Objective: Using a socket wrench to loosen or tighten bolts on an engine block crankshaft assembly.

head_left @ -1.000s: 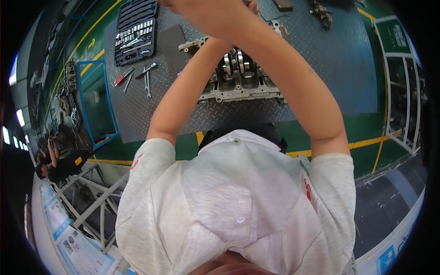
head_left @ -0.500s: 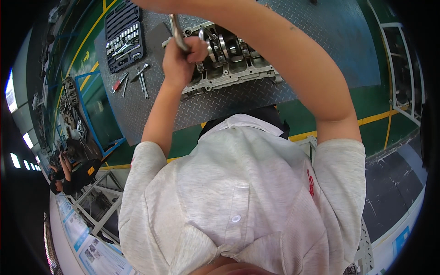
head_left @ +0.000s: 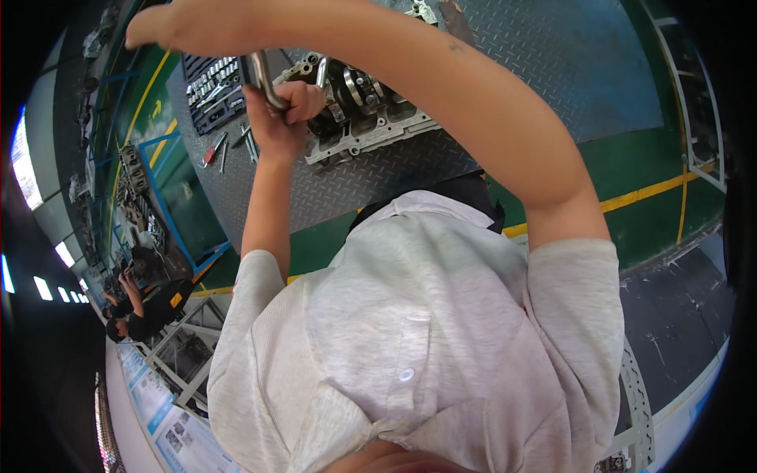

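My left hand [head_left: 280,118] is closed in a fist round a bent, shiny metal rod [head_left: 262,77], which looks like a crank-shaped speed wrench. The rod's upper part runs out of sight behind my right hand. Another length of it appears beyond the left fist, slanting over the engine block [head_left: 371,135]. In the block's open face lie the crankshaft and its bearing caps. At the top left, my right hand [head_left: 185,30] lies over the rod's upper end. Its fingers are blurred and partly hidden, so their grip cannot be made out. My right forearm covers the block's far side.
Left of the block, on the patterned metal table [head_left: 339,195], lies an open socket set case [head_left: 217,91]. Near it are a red-handled tool [head_left: 213,150] and loose wrenches. A blue floor frame [head_left: 197,260] stands beyond. Another person [head_left: 154,311] works far left.
Both my hands and the rod have shifted left in the picture. More of my right hand has come into view at the top. The view itself has turned slightly.
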{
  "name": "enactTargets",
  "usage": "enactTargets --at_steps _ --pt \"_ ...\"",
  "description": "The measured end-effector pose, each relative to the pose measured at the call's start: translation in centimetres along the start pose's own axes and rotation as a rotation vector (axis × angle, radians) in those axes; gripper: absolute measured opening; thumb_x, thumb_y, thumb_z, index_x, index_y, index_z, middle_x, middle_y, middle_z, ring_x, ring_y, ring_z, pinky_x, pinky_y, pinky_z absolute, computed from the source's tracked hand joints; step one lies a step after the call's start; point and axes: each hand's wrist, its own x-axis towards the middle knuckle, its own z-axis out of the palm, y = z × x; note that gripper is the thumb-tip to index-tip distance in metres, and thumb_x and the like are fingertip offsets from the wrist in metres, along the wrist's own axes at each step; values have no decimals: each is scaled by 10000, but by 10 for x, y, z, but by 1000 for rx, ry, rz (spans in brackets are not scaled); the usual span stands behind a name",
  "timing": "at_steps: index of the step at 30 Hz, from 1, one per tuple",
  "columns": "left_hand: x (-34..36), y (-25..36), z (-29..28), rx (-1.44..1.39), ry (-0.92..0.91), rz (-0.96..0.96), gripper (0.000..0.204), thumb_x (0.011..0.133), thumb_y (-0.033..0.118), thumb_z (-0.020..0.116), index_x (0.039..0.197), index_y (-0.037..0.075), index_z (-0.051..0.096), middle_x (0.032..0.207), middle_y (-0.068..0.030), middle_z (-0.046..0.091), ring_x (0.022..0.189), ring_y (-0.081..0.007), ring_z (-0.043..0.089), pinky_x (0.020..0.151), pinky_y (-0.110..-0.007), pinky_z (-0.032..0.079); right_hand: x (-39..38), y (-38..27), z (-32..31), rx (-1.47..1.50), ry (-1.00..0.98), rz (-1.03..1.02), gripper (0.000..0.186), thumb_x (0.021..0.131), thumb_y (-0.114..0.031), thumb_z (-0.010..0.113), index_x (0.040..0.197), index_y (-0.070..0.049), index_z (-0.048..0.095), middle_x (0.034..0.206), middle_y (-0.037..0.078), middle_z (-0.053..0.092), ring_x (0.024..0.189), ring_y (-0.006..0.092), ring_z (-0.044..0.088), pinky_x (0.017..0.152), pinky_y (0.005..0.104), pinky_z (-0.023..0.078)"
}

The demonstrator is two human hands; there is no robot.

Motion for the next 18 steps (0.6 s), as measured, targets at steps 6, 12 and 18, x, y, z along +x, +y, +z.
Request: enactTargets --at_steps 6,12,18 --pt "0 14 15 110 60 15 358 764 131 559 564 99 264 567 -27 331 577 -161 329 583 -312 275 1 2 -38 501 -353 258 342 854 -292 475 1194 -281 510 869 133 612 858 249 601 725 336 492" --pt "9 16 17 190 121 -77 400 825 144 483 523 96 225 498 -9 287 504 -164 288 546 -316 253 12 8 -24 513 -422 165 275 862 -253 415 1126 -262 491 838 172 582 750 324 586 649 397 463" --pt "18 17 17 133 -15 -28 460 869 225 429 496 99 192 453 3 212 451 -169 230 515 -316 224 8 17 -14 317 -351 62 242 866 -255 431 1091 -207 507 764 117 564 623 264 568 567 379 445"
